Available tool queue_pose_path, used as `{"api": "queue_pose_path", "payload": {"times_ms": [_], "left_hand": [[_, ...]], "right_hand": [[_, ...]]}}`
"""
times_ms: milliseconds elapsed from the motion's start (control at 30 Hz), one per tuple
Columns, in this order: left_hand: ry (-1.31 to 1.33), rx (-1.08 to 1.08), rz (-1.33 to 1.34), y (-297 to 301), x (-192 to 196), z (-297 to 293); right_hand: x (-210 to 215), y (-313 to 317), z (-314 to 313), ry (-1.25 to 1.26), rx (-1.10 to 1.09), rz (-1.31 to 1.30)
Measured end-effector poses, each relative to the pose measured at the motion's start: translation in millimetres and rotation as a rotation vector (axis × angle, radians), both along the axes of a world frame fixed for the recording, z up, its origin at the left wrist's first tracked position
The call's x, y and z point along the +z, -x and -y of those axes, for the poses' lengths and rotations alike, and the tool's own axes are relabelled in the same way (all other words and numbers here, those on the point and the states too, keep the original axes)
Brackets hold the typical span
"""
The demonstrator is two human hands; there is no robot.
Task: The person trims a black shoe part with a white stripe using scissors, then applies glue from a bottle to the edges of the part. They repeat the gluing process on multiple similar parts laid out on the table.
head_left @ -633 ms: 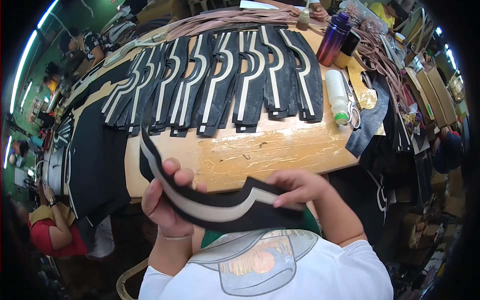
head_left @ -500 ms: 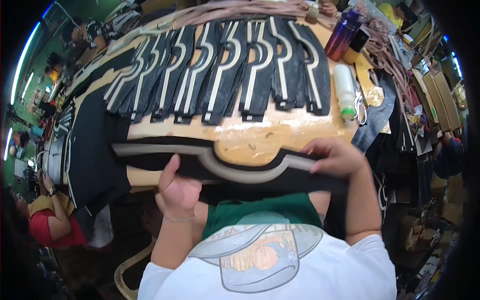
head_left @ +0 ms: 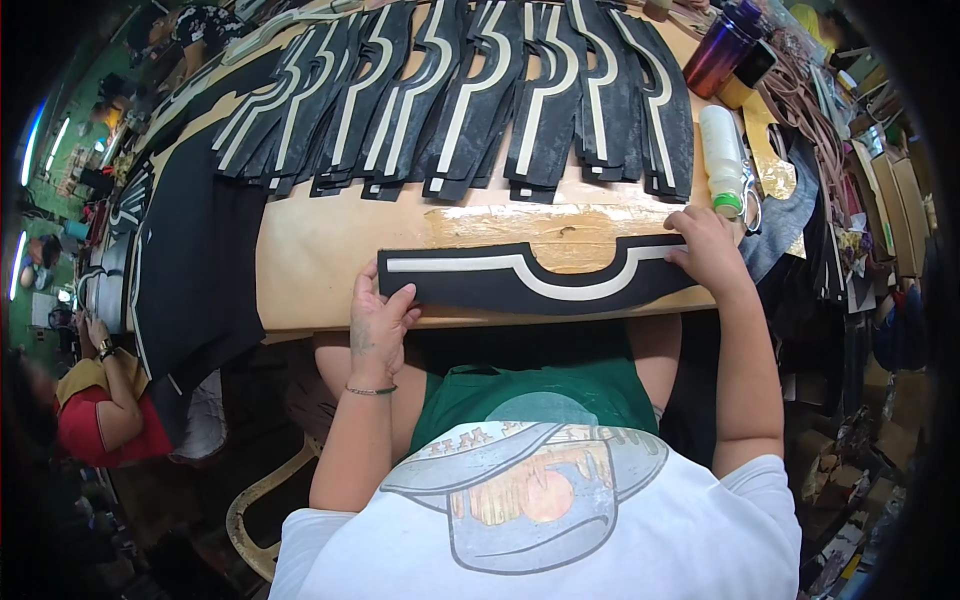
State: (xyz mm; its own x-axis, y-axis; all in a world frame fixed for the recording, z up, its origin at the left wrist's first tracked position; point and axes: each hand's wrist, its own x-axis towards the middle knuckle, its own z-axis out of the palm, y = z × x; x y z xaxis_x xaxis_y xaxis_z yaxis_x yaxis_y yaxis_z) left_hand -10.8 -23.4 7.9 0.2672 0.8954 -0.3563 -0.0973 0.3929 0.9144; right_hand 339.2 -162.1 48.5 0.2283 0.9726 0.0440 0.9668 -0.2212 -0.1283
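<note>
A long black panel [head_left: 470, 290] with a cream stripe lies level along the near edge of the table. Its upper edge dips in a rounded notch, and the stripe follows that curve. My left hand [head_left: 378, 320] is closed on the panel's left end, thumb on top and fingers behind the edge. At the other end, my right hand [head_left: 710, 252] pinches the panel with the thumb on its face; that tip is partly covered by the fingers. Beyond it, several stacks of similar striped black panels [head_left: 445, 150] stand in a row across the table.
A white bottle with a green cap [head_left: 720, 155] and a purple-red flask [head_left: 722, 50] stand at the right. Black sheet material [head_left: 200, 250] drapes over the table [head_left: 315, 265] on the left. Another person in a red sleeve [head_left: 118, 425] sits at the far left.
The panel, blurred before, now lies sharp and flat on the table, farther right. My left hand has moved up and right to its left end; my right hand has moved up and right too.
</note>
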Motion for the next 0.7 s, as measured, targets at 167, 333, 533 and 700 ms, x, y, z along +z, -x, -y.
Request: {"api": "queue_pose_path", "payload": {"times_ms": [167,333,533,700], "left_hand": [[-0.049,-0.147,-0.148,20,11,-21],[-0.333,-0.216,-0.037,25,1,-28],[-0.34,-0.284,-0.068,49,-7,-13],[-0.35,-0.277,-0.03,54,-18,-12]], "right_hand": [[1,2,3,-0.37,-0.061,-0.063],[-19,37,-42,-0.226,0.135,-0.424],[-44,67,-68,-0.195,0.206,-0.401],[-41,75,-70,-0.188,0.19,-0.36]]}}
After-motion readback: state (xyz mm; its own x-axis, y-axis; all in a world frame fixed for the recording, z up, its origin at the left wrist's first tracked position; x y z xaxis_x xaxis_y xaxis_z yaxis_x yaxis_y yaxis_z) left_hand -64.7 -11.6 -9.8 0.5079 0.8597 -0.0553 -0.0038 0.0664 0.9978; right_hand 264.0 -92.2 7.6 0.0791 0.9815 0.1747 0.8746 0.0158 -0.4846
